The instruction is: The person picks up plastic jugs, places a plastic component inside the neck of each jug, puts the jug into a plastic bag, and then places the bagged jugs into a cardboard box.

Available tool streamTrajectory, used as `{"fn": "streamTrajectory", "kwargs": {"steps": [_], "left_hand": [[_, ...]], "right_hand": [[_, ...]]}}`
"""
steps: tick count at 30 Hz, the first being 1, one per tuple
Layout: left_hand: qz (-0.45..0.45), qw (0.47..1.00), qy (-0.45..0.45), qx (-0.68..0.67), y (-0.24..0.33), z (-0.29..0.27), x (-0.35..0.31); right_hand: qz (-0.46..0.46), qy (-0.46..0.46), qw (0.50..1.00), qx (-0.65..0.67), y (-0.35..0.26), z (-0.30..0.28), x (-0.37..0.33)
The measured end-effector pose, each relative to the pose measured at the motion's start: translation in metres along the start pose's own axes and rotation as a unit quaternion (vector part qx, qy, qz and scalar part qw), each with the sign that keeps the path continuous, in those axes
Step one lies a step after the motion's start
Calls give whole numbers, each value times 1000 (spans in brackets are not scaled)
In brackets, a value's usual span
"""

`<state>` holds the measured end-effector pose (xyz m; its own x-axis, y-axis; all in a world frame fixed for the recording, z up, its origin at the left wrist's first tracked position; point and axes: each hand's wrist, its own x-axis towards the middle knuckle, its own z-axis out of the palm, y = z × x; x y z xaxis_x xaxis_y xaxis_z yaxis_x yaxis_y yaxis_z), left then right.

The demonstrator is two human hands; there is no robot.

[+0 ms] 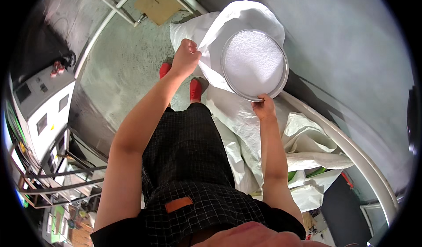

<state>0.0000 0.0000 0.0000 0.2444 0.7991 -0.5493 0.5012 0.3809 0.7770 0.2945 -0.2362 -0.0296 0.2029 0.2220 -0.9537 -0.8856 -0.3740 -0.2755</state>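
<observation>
My right hand (265,107) grips the near rim of a round metal bowl (224,69), thumb over the edge. White granules (254,53) fill much of the bowl, heaped toward its far side. The bowl is over the mouth of a large white woven sack (188,30); how far it sits inside I cannot tell. My left hand (187,58) is closed on the left edge of the sack's mouth, pulling the fabric up and outward. The sack's lower part is hidden behind the bowl.
More white sacks (237,132) lie crumpled beside my right leg. A white pipe rail (347,141) curves along the right, with a grey wall beyond. A brown board (158,5) lies on the floor ahead. White machine cabinets (48,110) stand at left.
</observation>
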Motion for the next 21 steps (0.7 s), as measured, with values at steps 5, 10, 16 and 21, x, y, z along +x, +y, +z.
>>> {"fn": "streamTrajectory", "kwargs": {"steps": [5,10,16,21], "left_hand": [[15,994,57,-88,-28,12,-65],[-99,991,76,-44,-123,0,-163],[-241,962,106,-78,-252,-17,-308],[-350,923,148,-66,-336,-30,-426]], "right_hand": [[-24,99,993,-51,-16,27,-26],[14,136,989,-58,-14,65,-47],[58,155,977,-137,-21,70,-57],[58,166,967,-184,-15,64,-53]]}}
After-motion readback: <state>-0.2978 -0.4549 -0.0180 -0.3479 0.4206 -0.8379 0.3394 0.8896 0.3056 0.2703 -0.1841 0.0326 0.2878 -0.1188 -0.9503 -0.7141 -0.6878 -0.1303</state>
